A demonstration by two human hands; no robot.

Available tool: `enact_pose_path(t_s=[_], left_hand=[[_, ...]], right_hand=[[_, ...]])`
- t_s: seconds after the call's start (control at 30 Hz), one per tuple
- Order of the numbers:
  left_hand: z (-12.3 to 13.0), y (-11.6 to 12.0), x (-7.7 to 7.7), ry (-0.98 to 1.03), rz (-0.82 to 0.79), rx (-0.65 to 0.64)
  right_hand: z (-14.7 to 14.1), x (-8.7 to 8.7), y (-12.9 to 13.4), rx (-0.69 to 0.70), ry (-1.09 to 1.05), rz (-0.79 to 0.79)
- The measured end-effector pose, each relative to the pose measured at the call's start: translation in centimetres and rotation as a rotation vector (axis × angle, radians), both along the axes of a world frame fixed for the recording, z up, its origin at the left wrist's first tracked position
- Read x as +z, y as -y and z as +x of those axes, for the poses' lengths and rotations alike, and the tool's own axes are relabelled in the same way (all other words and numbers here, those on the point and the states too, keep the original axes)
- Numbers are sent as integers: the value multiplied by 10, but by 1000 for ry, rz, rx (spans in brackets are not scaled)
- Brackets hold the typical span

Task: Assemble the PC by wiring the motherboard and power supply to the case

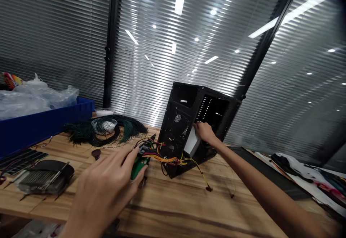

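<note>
My left hand (pixel 112 184) is closed round the edge of a green circuit board (pixel 138 166), with dark connectors and red, yellow and black cables (pixel 162 158) beside its fingertips. Those cables run to the lower part of a black computer case (pixel 175 122), which stands tilted on the wooden table. My right hand (pixel 204 131) reaches into the open side of the case. Its fingers are curled at the top of a pale grey power supply (pixel 192 142), partly hidden inside. A loose yellow cable (pixel 201 173) hangs down to a brown connector on the table.
A heatsink with a fan (pixel 45 176) and dark memory sticks (pixel 20 161) lie at the left. Behind them are a blue bin (pixel 45 124) with plastic bags, a dark green wire bundle (pixel 108 128) and a brush (pixel 96 154). A black panel (pixel 267 169) lies at the right.
</note>
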State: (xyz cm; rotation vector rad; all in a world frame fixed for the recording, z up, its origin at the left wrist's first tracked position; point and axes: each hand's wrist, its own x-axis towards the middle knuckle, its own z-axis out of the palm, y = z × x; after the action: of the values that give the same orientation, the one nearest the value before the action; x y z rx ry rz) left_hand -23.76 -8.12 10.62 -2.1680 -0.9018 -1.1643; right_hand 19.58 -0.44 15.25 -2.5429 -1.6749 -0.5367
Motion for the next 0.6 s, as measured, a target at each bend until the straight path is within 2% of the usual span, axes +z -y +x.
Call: enact_pose_path(t_s=[0.17, 0.37, 0.47, 0.6], left_hand=[[-3, -4, -4, 5, -17, 30], [-6, -9, -5, 27, -17, 12], [-5, -8, -4, 23, -39, 39], [-4, -8, -4, 20, -56, 43]], right_hand=[[-10, 1, 5, -35, 91, -5], [-30, -9, 45, 85, 290, 79], [-15, -23, 72, 28, 323, 77], [17, -51, 107, -78, 290, 2]])
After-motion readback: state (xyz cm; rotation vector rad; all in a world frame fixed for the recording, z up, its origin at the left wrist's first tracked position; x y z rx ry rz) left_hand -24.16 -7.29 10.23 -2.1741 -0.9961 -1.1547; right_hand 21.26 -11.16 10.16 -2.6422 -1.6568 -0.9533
